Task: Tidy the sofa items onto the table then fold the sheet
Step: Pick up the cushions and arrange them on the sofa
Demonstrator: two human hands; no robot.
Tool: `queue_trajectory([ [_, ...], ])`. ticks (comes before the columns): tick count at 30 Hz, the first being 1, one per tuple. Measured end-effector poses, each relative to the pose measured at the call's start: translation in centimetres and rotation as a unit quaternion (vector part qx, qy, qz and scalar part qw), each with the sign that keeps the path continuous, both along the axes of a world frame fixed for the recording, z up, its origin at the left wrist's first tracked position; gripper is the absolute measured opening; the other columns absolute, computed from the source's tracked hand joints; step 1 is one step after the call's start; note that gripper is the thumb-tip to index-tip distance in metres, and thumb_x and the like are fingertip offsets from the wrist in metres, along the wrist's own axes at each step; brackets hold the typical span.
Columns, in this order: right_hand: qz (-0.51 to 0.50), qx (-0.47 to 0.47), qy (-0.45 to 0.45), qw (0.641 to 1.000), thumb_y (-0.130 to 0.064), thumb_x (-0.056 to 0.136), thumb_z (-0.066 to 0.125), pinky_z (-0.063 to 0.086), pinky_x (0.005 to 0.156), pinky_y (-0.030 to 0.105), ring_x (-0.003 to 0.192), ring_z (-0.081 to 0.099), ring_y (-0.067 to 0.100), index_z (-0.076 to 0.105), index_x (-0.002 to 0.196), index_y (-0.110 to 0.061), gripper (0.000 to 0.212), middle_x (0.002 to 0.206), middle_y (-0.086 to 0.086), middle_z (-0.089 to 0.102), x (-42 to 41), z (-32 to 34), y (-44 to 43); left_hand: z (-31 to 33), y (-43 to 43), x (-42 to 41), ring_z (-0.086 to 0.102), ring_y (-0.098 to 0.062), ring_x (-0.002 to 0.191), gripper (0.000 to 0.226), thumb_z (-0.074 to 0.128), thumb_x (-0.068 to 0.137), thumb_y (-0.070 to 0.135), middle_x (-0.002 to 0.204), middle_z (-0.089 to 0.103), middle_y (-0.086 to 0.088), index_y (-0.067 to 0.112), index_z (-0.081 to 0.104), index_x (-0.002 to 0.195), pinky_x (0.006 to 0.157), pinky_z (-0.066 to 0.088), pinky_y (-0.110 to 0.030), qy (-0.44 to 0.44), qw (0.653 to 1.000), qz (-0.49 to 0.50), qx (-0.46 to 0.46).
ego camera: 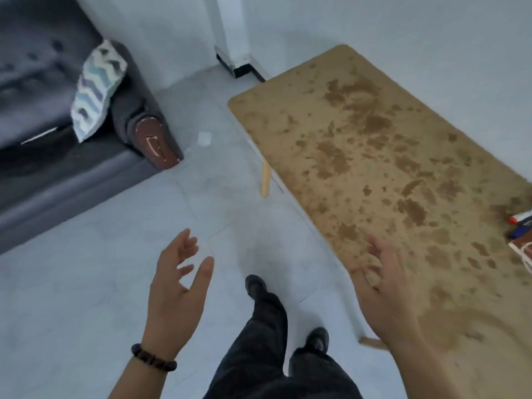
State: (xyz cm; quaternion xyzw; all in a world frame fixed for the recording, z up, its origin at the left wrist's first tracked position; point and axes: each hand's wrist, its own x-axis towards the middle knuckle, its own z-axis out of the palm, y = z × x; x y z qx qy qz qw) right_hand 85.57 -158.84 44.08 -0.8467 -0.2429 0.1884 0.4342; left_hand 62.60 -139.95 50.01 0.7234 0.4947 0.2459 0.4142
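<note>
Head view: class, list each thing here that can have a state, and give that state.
Left hand: open, holding nothing.
Right hand: open, holding nothing.
Pillow: upright, leaning against the sofa armrest.
Markers: lying on the table.

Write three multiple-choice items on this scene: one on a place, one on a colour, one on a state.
1. Where is the white cushion with blue-grey zigzags?
A. in a basket
B. leaning on the armrest of the dark grey sofa
C. on a shelf

2. What colour is the speckled table top?
A. tan with brown
B. black
C. green

3. How are the left hand and right hand?
A. both gripping a sheet
B. both open and empty
C. one holding a cup

Answers:
1 B, it stands propped against the armrest.
2 A, brown blotches cover a tan surface.
3 B, the fingers are spread and hold nothing.
</note>
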Motion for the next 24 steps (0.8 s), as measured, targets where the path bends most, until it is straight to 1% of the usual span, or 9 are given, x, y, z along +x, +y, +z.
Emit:
queue_trajectory([
  [2,0.068,0.025,0.003,0.997,-0.068,0.081,0.049,0.042,0.08,0.015,0.109,0.043,-0.022,0.04,0.138,-0.037,0.065,0.117,-0.038,0.04,-2.7,1.0,3.4,0.9,-0.2,-5.2,0.054,0.003,0.114,0.059,0.059,0.083,0.036,0.125,0.056,0.011,0.024,0.043,0.138,0.086,0.045,-0.018,-0.006,0.998,0.07,0.009],
  [4,0.137,0.045,-0.021,0.989,-0.06,0.086,0.052,0.043,0.078,0.01,0.113,0.044,-0.018,0.041,0.137,-0.038,0.057,0.121,-0.042,0.038,-5.6,2.2,6.9,1.2,-0.2,-10.2,0.054,0.005,0.113,0.058,0.059,0.083,0.037,0.125,0.057,0.012,0.025,0.043,0.138,0.085,0.044,-0.016,-0.017,0.99,0.137,0.02],
  [7,0.223,0.071,-0.049,0.971,-0.048,0.089,0.056,0.045,0.082,0.015,0.118,0.049,-0.006,0.042,0.138,-0.036,0.052,0.125,-0.028,0.046,-10.8,3.5,12.5,0.8,0.0,-17.5,0.055,0.005,0.112,0.057,0.059,0.082,0.037,0.123,0.057,0.015,0.027,0.044,0.136,0.084,0.044,-0.016,-0.044,0.97,0.236,0.023],
  [9,0.264,0.082,-0.043,0.96,-0.046,0.088,0.058,0.047,0.081,0.017,0.117,0.051,-0.004,0.043,0.137,-0.036,0.052,0.126,-0.02,0.05,-14.8,3.7,16.4,0.1,0.4,-22.3,0.055,0.006,0.111,0.055,0.06,0.084,0.034,0.123,0.057,0.016,0.028,0.044,0.136,0.083,0.044,-0.015,-0.058,0.955,0.29,0.015],
  [12,0.311,0.072,-0.004,0.948,-0.045,0.085,0.06,0.048,0.078,0.011,0.113,0.053,-0.007,0.047,0.133,-0.034,0.051,0.126,-0.018,0.055,-22.2,3.1,22.0,-1.1,1.5,-29.8,0.057,0.005,0.109,0.05,0.062,0.087,0.029,0.121,0.059,0.016,0.03,0.045,0.134,0.082,0.045,-0.016,-0.075,0.931,0.357,-0.003],
  [14,0.35,0.059,0.024,0.935,-0.038,0.088,0.063,0.047,0.075,0.006,0.112,0.053,-0.009,0.048,0.134,-0.032,0.049,0.127,-0.016,0.056,-26.9,2.4,25.6,-1.7,2.8,-34.3,0.059,0.003,0.107,0.046,0.062,0.088,0.027,0.118,0.061,0.014,0.032,0.046,0.131,0.082,0.047,-0.018,-0.085,0.913,0.4,-0.006],
  [17,0.401,0.042,0.034,0.914,-0.03,0.091,0.065,0.045,0.078,0.01,0.112,0.053,-0.008,0.046,0.137,-0.03,0.05,0.129,-0.016,0.055,-33.1,2.0,30.4,-2.1,5.4,-40.0,0.059,0.004,0.105,0.043,0.062,0.091,0.018,0.118,0.061,0.012,0.032,0.047,0.128,0.079,0.047,-0.016,-0.087,0.892,0.443,-0.011],
  [20,0.42,0.049,0.038,0.905,-0.037,0.089,0.063,0.045,0.079,0.011,0.113,0.052,-0.009,0.046,0.137,-0.032,0.051,0.127,-0.021,0.054,-37.4,2.7,34.4,-1.5,9.0,-44.5,0.059,0.007,0.104,0.043,0.062,0.091,0.018,0.118,0.061,0.014,0.032,0.047,0.129,0.077,0.045,-0.013,-0.075,0.884,0.462,-0.003],
  [24,0.43,0.056,0.039,0.9,-0.044,0.086,0.06,0.044,0.076,0.007,0.113,0.051,-0.012,0.044,0.137,-0.035,0.054,0.126,-0.028,0.052,-41.2,2.6,40.6,-1.2,15.3,-48.8,0.058,0.007,0.105,0.043,0.062,0.091,0.02,0.118,0.061,0.017,0.031,0.047,0.13,0.077,0.045,-0.013,-0.062,0.883,0.466,0.007],
])
